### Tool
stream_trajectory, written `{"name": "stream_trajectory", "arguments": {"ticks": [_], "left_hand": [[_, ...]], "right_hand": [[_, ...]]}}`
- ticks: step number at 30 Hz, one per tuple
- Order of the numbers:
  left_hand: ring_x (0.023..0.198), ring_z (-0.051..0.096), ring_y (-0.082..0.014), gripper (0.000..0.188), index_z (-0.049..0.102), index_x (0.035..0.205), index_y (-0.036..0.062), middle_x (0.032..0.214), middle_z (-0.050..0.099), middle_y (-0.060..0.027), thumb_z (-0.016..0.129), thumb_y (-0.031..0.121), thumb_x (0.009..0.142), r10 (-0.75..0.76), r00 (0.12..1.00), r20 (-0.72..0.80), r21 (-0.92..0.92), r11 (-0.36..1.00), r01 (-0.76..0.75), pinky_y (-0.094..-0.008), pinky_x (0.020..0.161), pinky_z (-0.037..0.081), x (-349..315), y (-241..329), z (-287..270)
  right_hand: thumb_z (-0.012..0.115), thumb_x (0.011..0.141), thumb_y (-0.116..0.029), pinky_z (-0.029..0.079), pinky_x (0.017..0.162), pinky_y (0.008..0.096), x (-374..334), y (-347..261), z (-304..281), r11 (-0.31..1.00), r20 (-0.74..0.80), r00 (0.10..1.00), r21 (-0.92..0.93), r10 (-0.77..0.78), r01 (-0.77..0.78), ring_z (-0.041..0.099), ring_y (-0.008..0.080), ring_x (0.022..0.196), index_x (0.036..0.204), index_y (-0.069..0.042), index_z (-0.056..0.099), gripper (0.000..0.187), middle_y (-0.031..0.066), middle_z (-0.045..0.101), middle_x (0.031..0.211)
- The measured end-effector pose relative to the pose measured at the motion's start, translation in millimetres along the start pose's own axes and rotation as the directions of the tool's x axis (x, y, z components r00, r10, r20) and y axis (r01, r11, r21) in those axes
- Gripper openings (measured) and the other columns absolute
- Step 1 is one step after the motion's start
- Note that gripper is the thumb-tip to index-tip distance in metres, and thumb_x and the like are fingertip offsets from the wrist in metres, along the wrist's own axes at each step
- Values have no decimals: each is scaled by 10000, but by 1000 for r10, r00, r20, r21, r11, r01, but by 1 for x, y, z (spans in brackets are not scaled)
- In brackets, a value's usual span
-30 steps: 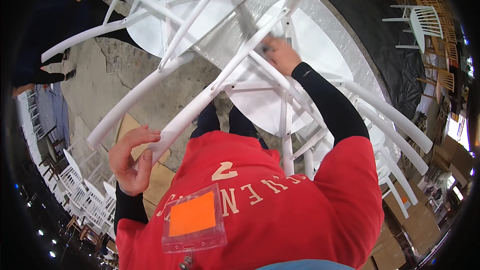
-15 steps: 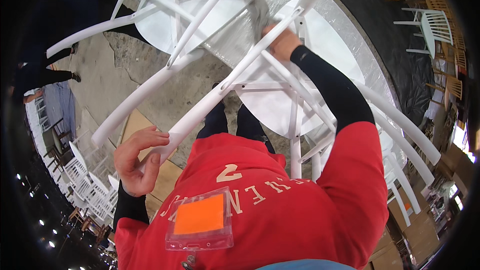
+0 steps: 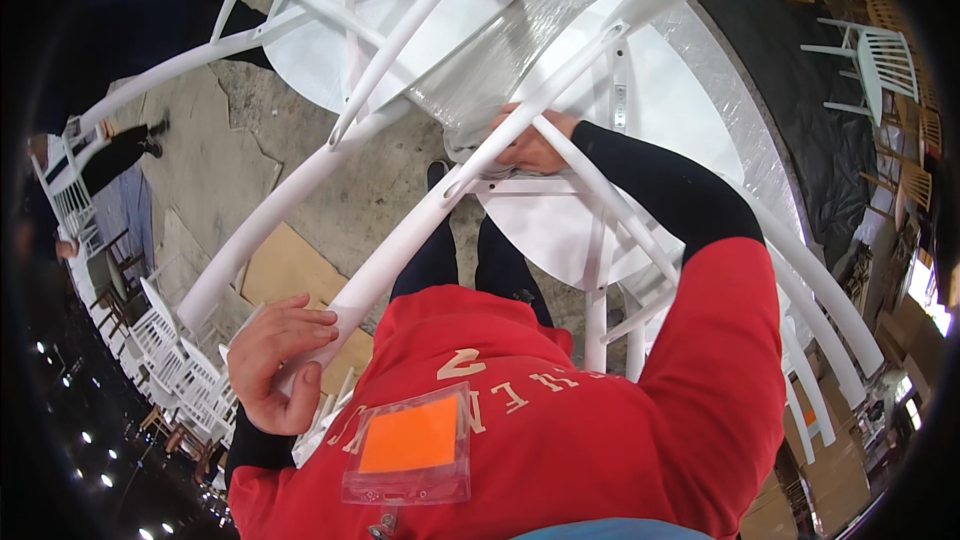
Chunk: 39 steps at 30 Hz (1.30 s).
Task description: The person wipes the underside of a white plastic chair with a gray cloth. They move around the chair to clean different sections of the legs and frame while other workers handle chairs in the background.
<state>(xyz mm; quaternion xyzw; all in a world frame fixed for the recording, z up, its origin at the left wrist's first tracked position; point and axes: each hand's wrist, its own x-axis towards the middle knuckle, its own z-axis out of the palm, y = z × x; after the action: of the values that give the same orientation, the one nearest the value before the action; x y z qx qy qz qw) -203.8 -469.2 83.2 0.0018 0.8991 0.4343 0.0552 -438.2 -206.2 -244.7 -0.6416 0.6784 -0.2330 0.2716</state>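
Observation:
A white wooden chair (image 3: 680,105) lies upside down before me, its underside and legs facing up. My left hand (image 3: 277,365) is curled round the lower end of its long white leg (image 3: 372,275), thumb beneath and fingers over the top. Behind that leg, my right hand (image 3: 537,146) is closed on a grey cloth (image 3: 462,147), pressed near the joint with the cross rail (image 3: 530,186). The leg partly covers the fingers and the cloth.
Another upturned white chair (image 3: 315,50) stands at the upper left, its legs reaching toward me. Clear plastic film (image 3: 490,65) covers the surface under both chairs. A person in dark clothes (image 3: 150,30) is at the far left. White chairs (image 3: 175,360) crowd the lower left; cardboard (image 3: 290,265) lies on the floor.
My right hand with the cloth has moved down toward me, from the upper part of the leg to near the cross rail. My left hand keeps its hold; the chair has shifted slightly.

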Motion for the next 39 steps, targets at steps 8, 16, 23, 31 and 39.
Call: {"name": "stream_trajectory", "arguments": {"ticks": [8, 16, 23, 31, 39], "left_hand": [[919, 729, -345, 246, 686, 962, -17, 901, 732, -162, 579, 38, 747, 45, 998, 38, 36, 998, -47, -517, 943, 529, 3, 2, -4], [966, 722, -319, 253, 688, 1006, -38, 971, 737, -175, 574, 37, 793, 31, 999, -26, -85, 996, -33, -504, 987, 508, -5, -5, 0], [917, 728, -310, 249, 704, 1013, 3, 953, 745, -147, 602, -23, 787, 209, 976, 65, -178, 964, -195, -456, 995, 515, -2, -15, -5], [829, 734, -253, 211, 701, 1011, 6, 908, 740, -124, 622, -49, 823, 413, 903, 115, -251, 892, -376, -364, 902, 545, 5, -23, -1], [805, 708, -137, 158, 696, 1013, -14, 885, 746, -98, 604, -46, 888, 452, 847, 282, -233, 888, -396, -253, 731, 533, 0, -22, -10]], "right_hand": [[549, 912, -182, 278, 1199, 497, -55, 19, -67, 556, -187, 873, -706, 450, -438, 610, 234, 1214, 1094, -112, 702, 248, 87, 683, 1227], [630, 909, -231, 474, 1013, 403, -83, -20, -56, 817, 69, 826, -217, 559, -534, 653, 309, 1105, 1226, -69, 663, 357, 165, 677, 1189], [698, 854, -380, 524, 512, 331, -168, -48, -86, 366, -106, 370, 537, 923, -760, 666, 201, 586, 1128, -31, 727, 445, 76, 674, 702], [734, 777, -230, 442, 900, 501, 0, -158, 55, 467, -932, -241, 345, 270, -814, 569, 408, 1049, 1082, -68, 635, 359, 195, 586, 1077], [661, 873, -319, 502, 889, 428, 5, -187, 147, 218, -652, -159, 458, 741, -862, 624, 325, 1041, 1021, -71, 718, 294, 130, 683, 1117]]}}
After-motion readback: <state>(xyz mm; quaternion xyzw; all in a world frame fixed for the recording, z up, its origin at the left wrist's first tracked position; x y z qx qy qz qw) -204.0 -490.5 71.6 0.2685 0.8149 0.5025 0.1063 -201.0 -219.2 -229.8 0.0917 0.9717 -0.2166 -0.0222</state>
